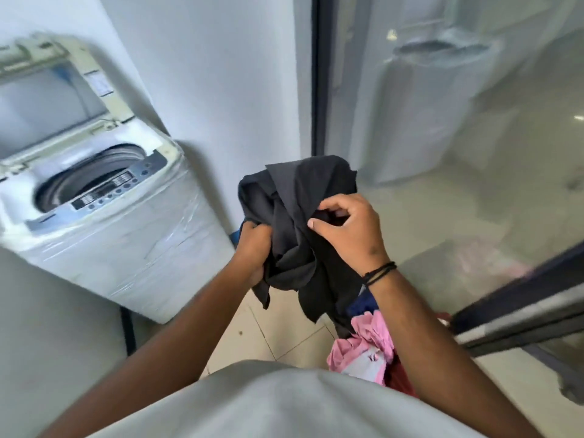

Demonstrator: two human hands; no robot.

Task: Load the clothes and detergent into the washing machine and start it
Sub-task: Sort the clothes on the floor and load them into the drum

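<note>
Both hands are bunched into one dark garment [294, 222], held up over the floor in the middle of the shot. The left hand [256, 248] has its fingers curled tight around the lower left folds, and the right hand [344, 229] pinches a fold near the top between thumb and fingers. The washing machine [104, 216] sits off to the left with its lid [53, 99] up and the drum [88, 178] open, apart from the garment.

What I'd worry about: loose tails of the cloth hang down below the hands, so on the swing over they could snag on the machine's front corner or drape over the control panel [104, 191] instead of dropping in. The rest of the clothes [363, 346], pink and red stuff, sits low on the near right, and a trailing end might drag a piece out onto the tiles. No detergent that I can see.
</note>
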